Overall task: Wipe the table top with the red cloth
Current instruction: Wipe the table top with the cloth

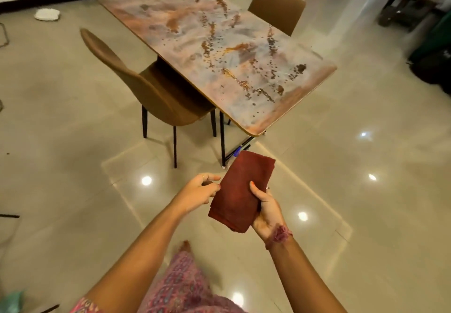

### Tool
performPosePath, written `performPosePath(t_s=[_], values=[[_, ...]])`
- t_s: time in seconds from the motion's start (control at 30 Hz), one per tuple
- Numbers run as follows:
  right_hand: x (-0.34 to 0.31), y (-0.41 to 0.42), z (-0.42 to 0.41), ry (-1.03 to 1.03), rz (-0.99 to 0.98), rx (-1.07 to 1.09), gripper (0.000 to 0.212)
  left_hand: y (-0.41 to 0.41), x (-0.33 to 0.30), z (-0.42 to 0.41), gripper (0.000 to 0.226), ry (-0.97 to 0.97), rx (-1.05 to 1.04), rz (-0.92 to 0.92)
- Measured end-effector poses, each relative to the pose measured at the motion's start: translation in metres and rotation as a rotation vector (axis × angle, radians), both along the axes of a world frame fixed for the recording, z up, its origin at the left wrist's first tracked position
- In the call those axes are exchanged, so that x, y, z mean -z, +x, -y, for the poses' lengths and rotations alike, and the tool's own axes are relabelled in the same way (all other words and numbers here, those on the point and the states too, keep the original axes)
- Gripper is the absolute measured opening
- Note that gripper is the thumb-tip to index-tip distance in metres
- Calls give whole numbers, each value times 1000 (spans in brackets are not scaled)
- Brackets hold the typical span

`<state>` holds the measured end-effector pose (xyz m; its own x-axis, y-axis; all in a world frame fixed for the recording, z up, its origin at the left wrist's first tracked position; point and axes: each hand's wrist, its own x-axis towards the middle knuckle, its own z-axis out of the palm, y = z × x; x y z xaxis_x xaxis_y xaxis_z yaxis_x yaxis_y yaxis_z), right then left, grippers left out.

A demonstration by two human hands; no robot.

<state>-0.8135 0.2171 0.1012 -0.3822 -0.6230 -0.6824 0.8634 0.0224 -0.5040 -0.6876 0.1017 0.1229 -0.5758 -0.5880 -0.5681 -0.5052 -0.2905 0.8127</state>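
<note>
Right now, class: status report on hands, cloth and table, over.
Right hand grips folded red cloth; left hand touches its edge. Table top unwiped, out of reach. Brown chair at its left side.

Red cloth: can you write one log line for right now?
red cloth: folded, off table | right hand: grips it | left hand: touches its edge | table top: not yet wiped
</note>
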Motion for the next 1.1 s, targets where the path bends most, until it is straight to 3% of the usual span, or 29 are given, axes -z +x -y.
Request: performPosePath(t_s=[0.27, 0.47, 0.6, 0.67, 0.8, 0.87, 0.93, 1.03, 1.1], values=[[2, -86, 55, -8, -31, 30, 35, -94, 12, 66, 28, -3, 88, 32], [-3, -175, 115, 157, -150, -32, 35, -164, 21, 128, 35, 43, -101, 42], [-15, -237, 169, 252, -403, -141, 22, -195, 30, 175, 38, 37, -190, 91], [-23, -266, 194, 303, -625, -197, 16, -202, 34, 190, 38, 42, -240, 107], [-9, -322, 245, 404, -1317, -515, 42, -216, 49, 214, 37, 118, -371, 118], [13, -339, 269, 420, -1545, -658, 56, -227, 59, 222, 40, 168, -463, 121], [43, -348, 289, 401, -1663, -837, 64, -242, 65, 227, 41, 245, -556, 105], [84, -336, 293, 460, -1690, -1193, 62, -264, 72, 233, 26, 394, -713, 12], [95, -324, 287, 407, -1756, -1271, 62, -277, 78, 238, 28, 399, -858, -41]])
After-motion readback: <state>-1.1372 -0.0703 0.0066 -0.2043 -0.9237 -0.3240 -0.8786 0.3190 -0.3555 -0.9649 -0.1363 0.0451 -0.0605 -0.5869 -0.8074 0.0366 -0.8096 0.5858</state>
